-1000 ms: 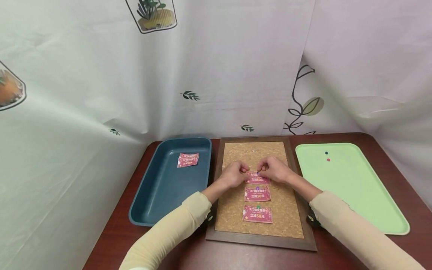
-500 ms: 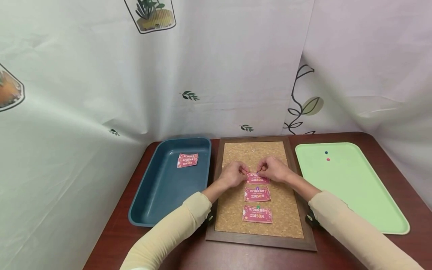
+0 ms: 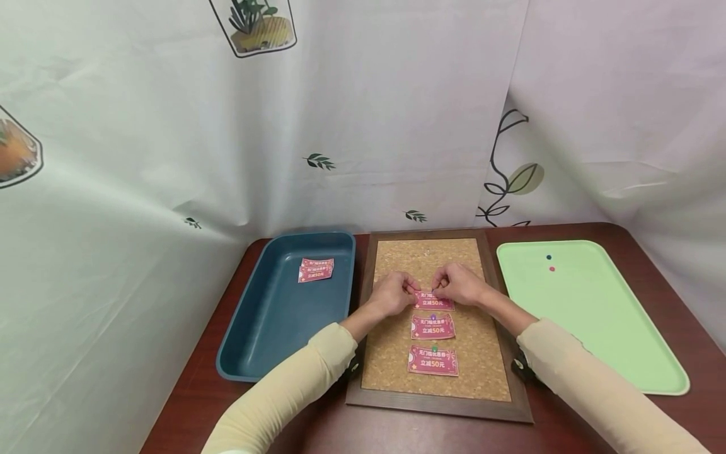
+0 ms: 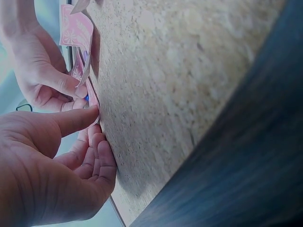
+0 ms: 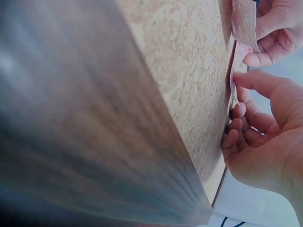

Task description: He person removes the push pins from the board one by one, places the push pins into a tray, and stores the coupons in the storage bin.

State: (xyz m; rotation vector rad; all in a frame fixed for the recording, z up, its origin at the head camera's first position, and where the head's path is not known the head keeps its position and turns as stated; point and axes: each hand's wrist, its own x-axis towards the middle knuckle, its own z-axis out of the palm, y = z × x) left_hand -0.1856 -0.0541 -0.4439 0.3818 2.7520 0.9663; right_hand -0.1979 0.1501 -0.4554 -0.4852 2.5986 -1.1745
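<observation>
Pinching coupon [image 3: 434,302], left grip [image 3: 392,292]; right grip [image 3: 460,284] clamps blue pin [image 4: 86,98], plain only in left wrist view.

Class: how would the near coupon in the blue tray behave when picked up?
The near coupon would probably flex, since a pinned coupon curls off the cork. That one looks paper-thin, so this is probably light. It may slide on the far coupon, which it overlaps.

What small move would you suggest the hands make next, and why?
Perhaps the right hand should press the blue pin through the top card into the cork board: the pin sits in its grasp by the card's upper edge, the left hand pinches the card's left end, and the middle card and bottom card already have pins.
</observation>
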